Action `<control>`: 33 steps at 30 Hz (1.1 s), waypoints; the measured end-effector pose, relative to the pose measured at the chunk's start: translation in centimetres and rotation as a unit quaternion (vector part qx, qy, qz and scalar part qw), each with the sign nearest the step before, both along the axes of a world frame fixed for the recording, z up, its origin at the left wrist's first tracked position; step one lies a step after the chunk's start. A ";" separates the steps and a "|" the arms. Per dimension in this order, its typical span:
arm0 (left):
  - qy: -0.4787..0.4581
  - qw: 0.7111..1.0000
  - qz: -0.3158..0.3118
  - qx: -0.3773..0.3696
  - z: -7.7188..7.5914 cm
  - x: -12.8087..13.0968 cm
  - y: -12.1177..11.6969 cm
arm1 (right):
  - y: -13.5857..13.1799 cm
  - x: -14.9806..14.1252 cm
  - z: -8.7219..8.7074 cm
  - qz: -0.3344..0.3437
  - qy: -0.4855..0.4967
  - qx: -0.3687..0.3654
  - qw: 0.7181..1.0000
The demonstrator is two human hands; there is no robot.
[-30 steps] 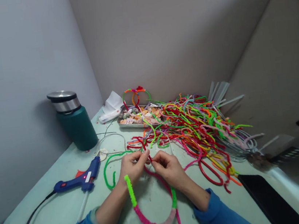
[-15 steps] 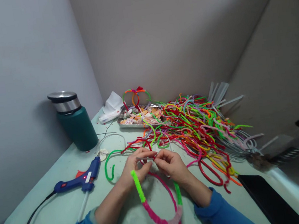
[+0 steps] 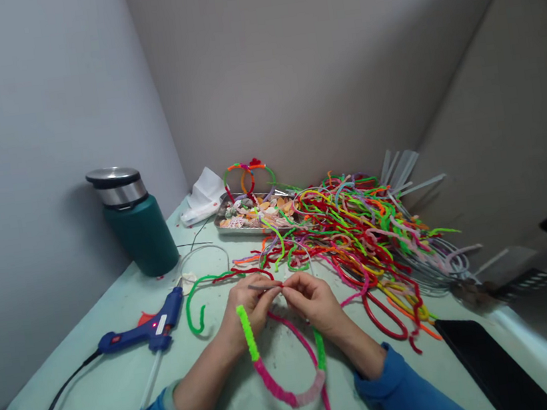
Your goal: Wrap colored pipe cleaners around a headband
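Note:
Both my hands meet over the front of the table, fingertips almost touching. My left hand (image 3: 247,306) pinches a thin grey bare stretch of a headband-like hoop (image 3: 277,387), wrapped in fuzzy lime, magenta, pale pink and green pipe cleaner. The hoop's wrapped curve hangs below my wrists. My right hand (image 3: 312,301) is closed, thumb and index finger pinching a red pipe cleaner (image 3: 244,271) against the grey stretch; its loose length trails off to the left. A magenta pipe cleaner (image 3: 298,336) runs under the hoop. A green pipe cleaner (image 3: 193,303) curls on the table beside my left hand.
A blue glue gun (image 3: 161,324) with a lit red light and a green bottle (image 3: 140,232) stand left. Behind are a metal tray (image 3: 241,231) of small decorations and white tissue (image 3: 204,197). Right lie a tangled pipe-cleaner heap (image 3: 356,221) and a black flat object (image 3: 491,364).
The hoop has swung slightly left. The red and green pipe cleaners have shifted left, and the red one's loose length lies lower and flatter. My fingertips have moved only slightly.

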State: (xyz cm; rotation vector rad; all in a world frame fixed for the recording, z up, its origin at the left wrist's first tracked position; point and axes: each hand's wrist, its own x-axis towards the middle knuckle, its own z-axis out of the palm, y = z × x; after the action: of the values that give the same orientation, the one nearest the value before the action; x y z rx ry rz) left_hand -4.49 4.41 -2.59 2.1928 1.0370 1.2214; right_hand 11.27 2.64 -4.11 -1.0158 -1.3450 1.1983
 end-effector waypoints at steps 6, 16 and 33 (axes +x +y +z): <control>0.020 1.000 0.017 -0.003 0.2 0.1 -0.2 | -0.2 -0.1 -0.2 -0.009 -0.017 0.028 0.999; 0.065 0.998 0.013 -0.011 0.3 0.1 -0.1 | -0.5 -0.2 0.1 -0.004 -0.045 0.075 0.996; 0.020 0.983 -0.008 -0.184 0.3 0.3 -0.3 | -0.1 0.0 0.1 -0.077 -0.079 0.084 0.990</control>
State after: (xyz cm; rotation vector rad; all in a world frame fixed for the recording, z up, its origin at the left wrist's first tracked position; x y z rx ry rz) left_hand -4.17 4.09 -2.31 1.9404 1.1539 0.8961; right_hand 11.31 2.53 -4.01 -1.0885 -1.4365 0.8892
